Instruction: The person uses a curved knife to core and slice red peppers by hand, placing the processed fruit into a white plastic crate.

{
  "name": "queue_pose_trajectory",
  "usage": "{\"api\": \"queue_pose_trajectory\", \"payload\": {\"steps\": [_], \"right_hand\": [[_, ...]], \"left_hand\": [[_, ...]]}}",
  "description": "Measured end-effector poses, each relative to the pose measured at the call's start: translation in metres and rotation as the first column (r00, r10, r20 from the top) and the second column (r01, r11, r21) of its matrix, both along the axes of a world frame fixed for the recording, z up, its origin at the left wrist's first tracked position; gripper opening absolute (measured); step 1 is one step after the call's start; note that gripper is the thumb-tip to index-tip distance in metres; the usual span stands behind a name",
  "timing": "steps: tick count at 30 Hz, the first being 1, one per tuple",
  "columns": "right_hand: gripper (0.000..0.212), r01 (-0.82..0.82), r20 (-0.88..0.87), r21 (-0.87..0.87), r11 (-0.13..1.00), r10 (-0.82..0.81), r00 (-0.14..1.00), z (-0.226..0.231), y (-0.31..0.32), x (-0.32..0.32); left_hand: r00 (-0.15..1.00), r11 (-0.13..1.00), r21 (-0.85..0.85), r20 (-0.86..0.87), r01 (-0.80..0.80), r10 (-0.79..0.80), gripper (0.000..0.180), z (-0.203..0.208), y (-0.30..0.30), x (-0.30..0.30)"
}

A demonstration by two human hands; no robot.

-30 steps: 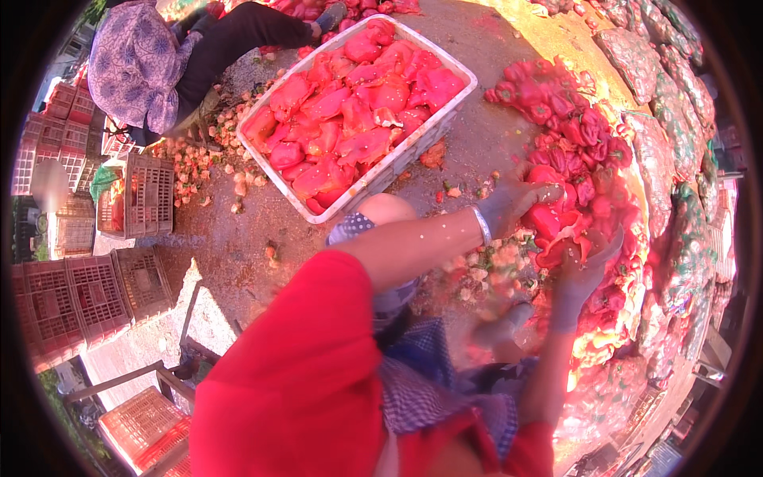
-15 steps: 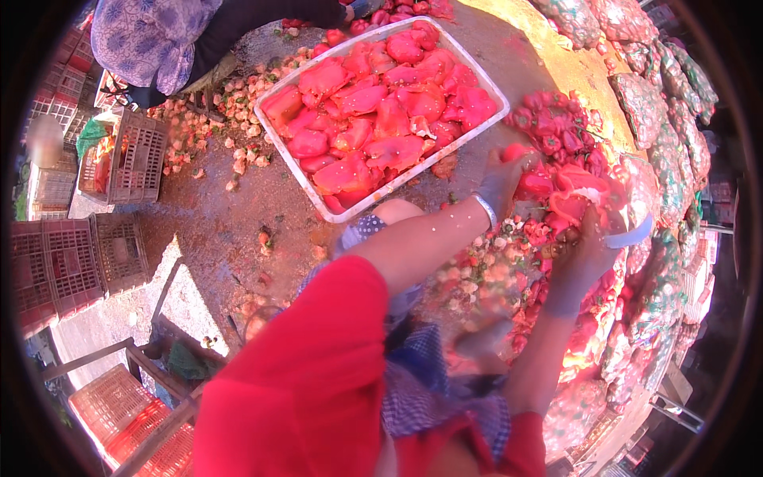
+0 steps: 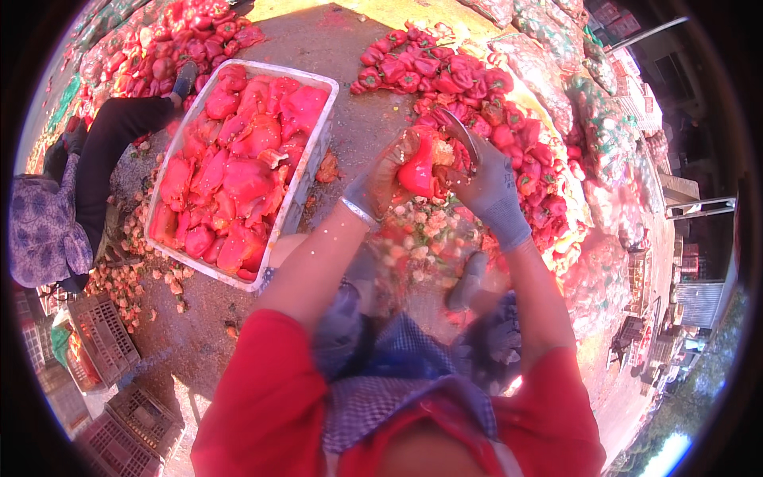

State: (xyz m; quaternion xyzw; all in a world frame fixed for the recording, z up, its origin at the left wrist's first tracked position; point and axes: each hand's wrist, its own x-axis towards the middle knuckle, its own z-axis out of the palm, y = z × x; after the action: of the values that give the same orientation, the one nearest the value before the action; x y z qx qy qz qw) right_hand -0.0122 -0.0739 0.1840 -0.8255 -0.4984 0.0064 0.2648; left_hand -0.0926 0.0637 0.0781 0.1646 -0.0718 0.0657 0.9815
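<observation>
We see a red pepper [image 3: 415, 171] in front of the body, held between the two hands above the ground [image 3: 350, 119]; its skin is smooth and glossy, and its opened side shows a rough, pale, seedy core [image 3: 443, 153]. The left hand [image 3: 372, 183], in a thin grey glove, has its fingers bent and clamped on the pepper's near side. The right hand [image 3: 491, 179], in a knitted grey glove, has its fingers closed on a curved blade [image 3: 459, 133], a thin sickle-like arc beside the core; we cannot make out its handle.

Just beyond the hands we find a heap of whole peppers [image 3: 445, 71], plump, ribbed and shiny, running down the right side. Below the hands lie crumbly, pale cut cores [image 3: 429, 230], with a grey shoe [image 3: 469, 278] near their edge. Farther right, bulging mesh sacks [image 3: 608, 139] line the heap's outer side. At the far left we notice another person [image 3: 48, 215] in a patterned purple top, sitting near a second heap of red peppers [image 3: 191, 40].

Left of the hands stands a pale, straight-walled tub [image 3: 296, 193], filled to about its rim with opened peppers [image 3: 238, 167], wet-looking, folded and dotted with seeds. At lower left we see a slatted plastic crate [image 3: 103, 338] with a bit of green cloth [image 3: 60, 342] beside it.
</observation>
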Motion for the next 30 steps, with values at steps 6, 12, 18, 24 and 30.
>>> {"api": "queue_pose_trajectory", "payload": {"steps": [6, 12, 18, 24, 30], "right_hand": [[0.070, 0.087, -0.161, -0.022, 0.996, -0.089, 0.983, -0.029, -0.046, 0.002], [0.061, 0.204, -0.254, 0.063, 0.977, -0.182, 0.950, -0.065, -0.081, 0.012], [0.062, 0.292, -0.276, 0.036, 0.956, -0.272, 0.922, -0.086, -0.117, 0.014], [0.068, 0.296, -0.286, -0.178, 0.939, -0.337, 0.897, -0.091, -0.147, 0.025], [0.072, 0.174, -0.449, -0.065, 0.983, -0.185, 0.874, -0.106, -0.183, 0.035]], "left_hand": [[0.995, 0.976, 0.198, -0.065, 0.091, -0.080, 0.069, 0.004, -0.037, -0.003], [0.966, 0.826, 0.539, -0.259, 0.168, -0.027, 0.068, 0.009, -0.073, 0.003], [0.942, 0.760, 0.602, -0.334, 0.245, -0.039, 0.068, -0.007, -0.106, 0.020], [0.943, 0.627, 0.722, -0.328, 0.293, -0.063, 0.059, -0.005, -0.114, 0.024], [0.901, 0.515, 0.743, -0.397, 0.428, -0.177, 0.059, -0.016, -0.120, 0.028]]}}
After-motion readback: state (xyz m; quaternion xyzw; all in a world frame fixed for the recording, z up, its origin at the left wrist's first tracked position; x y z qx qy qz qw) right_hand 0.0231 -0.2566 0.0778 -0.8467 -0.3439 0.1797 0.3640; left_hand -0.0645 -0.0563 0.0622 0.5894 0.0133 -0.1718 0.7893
